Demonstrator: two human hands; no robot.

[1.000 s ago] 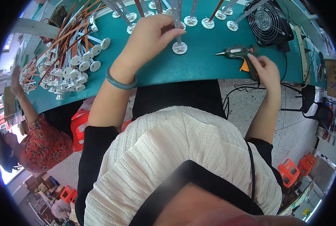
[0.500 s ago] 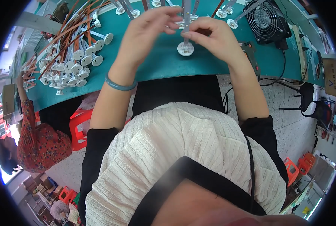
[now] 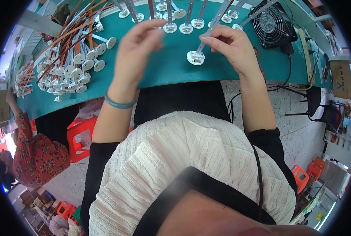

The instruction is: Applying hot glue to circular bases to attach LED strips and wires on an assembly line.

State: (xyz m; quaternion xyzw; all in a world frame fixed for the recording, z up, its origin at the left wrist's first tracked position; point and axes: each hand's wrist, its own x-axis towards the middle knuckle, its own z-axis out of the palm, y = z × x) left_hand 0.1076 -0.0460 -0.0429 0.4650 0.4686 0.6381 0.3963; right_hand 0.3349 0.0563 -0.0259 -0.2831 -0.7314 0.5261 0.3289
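My right hand [image 3: 236, 49] pinches a narrow LED strip with a round white base [image 3: 196, 58], between thumb and forefinger just above the base. The strip leans up and to the right, its base hanging toward the table's near edge. My left hand [image 3: 135, 49], with a blue-green bangle at the wrist, is raised to the left of it. Its fingers are loosely bent, apart and a little blurred, and I see nothing held in them. Beyond both hands, several similar LED strips [image 3: 186, 28] stand on round white bases along the far side of the green table [image 3: 171, 65].
Many white-based strips, some brown, lie heaped [image 3: 71, 74] on the table's left. A black fan [image 3: 273, 25] stands at the right, near a power strip [image 3: 308, 57] and cables. Another person in a red floral top [image 3: 41, 159] sits at the left by a red stool [image 3: 81, 135].
My left hand has drawn away to the left from the strip. The strip in my right hand has gone from upright to leaning right, its base slightly lower.
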